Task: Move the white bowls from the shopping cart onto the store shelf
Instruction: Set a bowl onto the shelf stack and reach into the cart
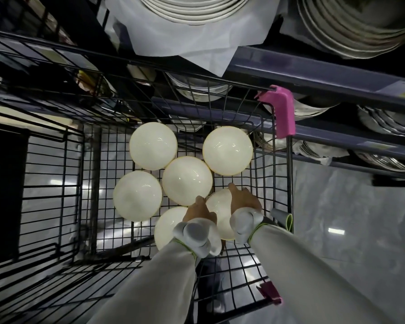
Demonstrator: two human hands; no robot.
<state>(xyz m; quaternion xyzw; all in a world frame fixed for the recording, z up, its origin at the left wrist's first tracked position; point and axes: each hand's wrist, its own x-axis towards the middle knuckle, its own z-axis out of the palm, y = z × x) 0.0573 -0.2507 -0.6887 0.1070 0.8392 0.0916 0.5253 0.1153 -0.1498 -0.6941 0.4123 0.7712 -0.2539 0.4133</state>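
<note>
In the wire shopping cart (pixel 281 160) we see six white bowls (rims up), five lying free. Our left hand (pixel 200 212) and right hand (pixel 243 201) clasp the nearest bowl (pixel 220 211) from either side, fingers curved against it, down in the basket
</note>
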